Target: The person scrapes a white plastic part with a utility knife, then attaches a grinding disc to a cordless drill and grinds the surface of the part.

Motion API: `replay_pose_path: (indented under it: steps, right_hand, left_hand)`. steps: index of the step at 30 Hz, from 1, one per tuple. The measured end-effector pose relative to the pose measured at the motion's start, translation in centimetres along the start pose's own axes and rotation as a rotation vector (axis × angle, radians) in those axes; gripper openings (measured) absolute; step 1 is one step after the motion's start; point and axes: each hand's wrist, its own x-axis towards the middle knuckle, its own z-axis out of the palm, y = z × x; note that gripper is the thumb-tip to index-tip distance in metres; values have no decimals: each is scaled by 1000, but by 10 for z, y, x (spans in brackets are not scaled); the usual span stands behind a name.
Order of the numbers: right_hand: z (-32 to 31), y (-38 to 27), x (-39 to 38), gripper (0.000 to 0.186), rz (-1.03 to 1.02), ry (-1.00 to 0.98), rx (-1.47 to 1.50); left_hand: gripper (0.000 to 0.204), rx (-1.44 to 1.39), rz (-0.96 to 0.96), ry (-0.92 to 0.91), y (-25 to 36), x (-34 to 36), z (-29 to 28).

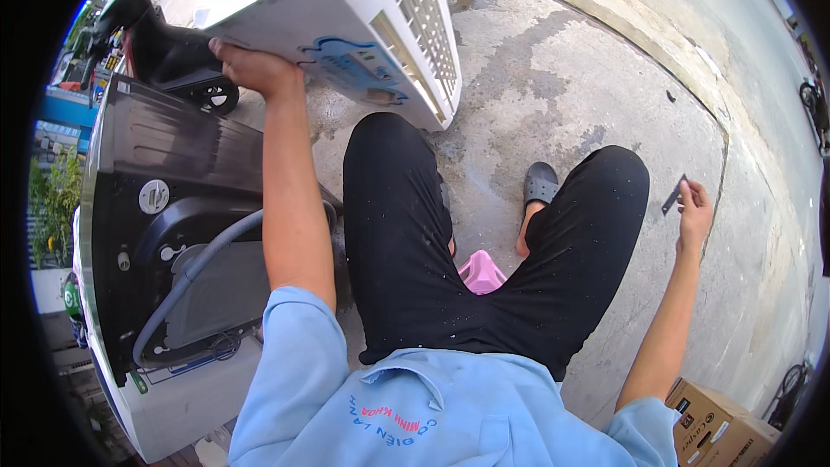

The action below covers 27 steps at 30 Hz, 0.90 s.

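Note:
A white boxy appliance (346, 26) with a slatted grille and a blue sticker stands tilted in front of me. It looks like an air conditioner unit. My left hand (258, 67) grips its near left edge, and some of the fingers are hidden behind that edge. Out to the right, away from the appliance, my right hand (694, 207) is closed. Between its thumb and fingers is a small flat dark strip (672, 195), held in the air above the pavement.
On the left stands a washing machine (190, 147) with a grey hose (186, 281). Behind it is a motorbike (164, 43). A pink plastic stool (482, 272) shows between my knees. A cardboard box (722, 428) sits at lower right on the concrete pavement (553, 60).

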Motion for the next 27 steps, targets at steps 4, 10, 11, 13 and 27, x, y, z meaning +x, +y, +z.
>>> replay_pose_path:
  steps: [4, 10, 11, 13, 27]
  right_hand:
    - [87, 112, 6, 26, 418, -101, 159]
    - [178, 262, 12, 26, 396, -324, 93]
    - [188, 287, 16, 26, 388, -369, 95]
    - [191, 339, 27, 26, 383, -411, 112]
    - [272, 305, 67, 29, 753, -272, 12]
  left_hand:
    - [53, 187, -65, 79, -32, 1, -29]
    - [53, 336, -162, 81, -56, 22, -59]
    - [53, 341, -163, 60, -59, 30, -64]
    - [52, 290, -210, -13, -62, 34, -69]
    - [57, 305, -382, 85, -61, 29, -83]
